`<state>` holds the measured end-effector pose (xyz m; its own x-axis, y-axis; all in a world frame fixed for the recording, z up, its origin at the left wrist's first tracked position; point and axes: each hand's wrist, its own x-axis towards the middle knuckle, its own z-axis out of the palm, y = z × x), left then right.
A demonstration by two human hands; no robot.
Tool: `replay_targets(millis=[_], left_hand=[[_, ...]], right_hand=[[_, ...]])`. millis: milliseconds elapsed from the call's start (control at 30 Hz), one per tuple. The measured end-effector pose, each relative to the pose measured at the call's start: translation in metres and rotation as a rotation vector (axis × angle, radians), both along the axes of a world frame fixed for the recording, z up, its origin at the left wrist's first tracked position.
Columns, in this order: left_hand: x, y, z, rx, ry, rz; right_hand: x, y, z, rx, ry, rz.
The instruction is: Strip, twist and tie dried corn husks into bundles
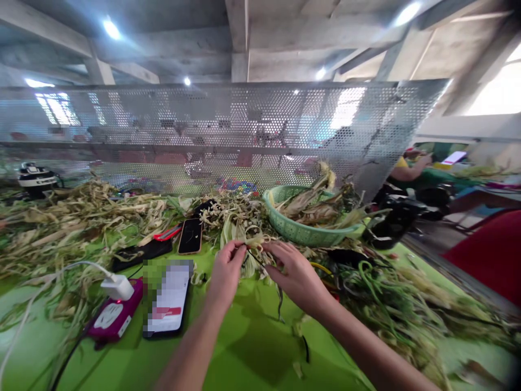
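Both of my hands meet over the middle of the green table [252, 347]. My left hand [225, 271] pinches the end of a pale dried leaf strip [248, 243] between thumb and fingers. My right hand [293, 271] is curled on the same bundle of strips from the right side. The strips run back into a loose heap of dried leaves [240, 217]. A thin dark strand [280, 298] hangs down below my right hand.
A green woven basket [301, 231] of dried leaves stands behind my right hand. Left lie a phone [169, 301], a pink power strip [114, 317] with a white charger, and another phone [190, 236]. Leaf piles [77, 217] flank both sides; a perforated metal screen [228, 125] backs the table. A person [407, 168] sits far right.
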<state>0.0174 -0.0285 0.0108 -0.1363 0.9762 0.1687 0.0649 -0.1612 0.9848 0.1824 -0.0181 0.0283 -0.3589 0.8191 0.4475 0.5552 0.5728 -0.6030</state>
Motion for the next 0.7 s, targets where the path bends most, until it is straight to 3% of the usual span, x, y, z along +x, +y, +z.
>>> replay_targets(millis=[133,233,567,700], left_hand=[[0.007,-0.003,-0.001,0.066,0.045,-0.010],[0.010,-0.002,-0.005,0.085,0.066,-0.026],[0.014,-0.008,-0.012,0.362,0.633,0.168],[0.017,-0.009,-0.014,0.419,0.770,0.120]], right_hand=[[-0.013,-0.006,-0.007,-0.547,0.543,0.122],[-0.020,-0.009,-0.012,-0.731,0.797,0.185],[-0.024,-0.011,-0.017,-0.626,0.910,0.061],[-0.019,-0.006,-0.017,-0.584,0.921,0.025]])
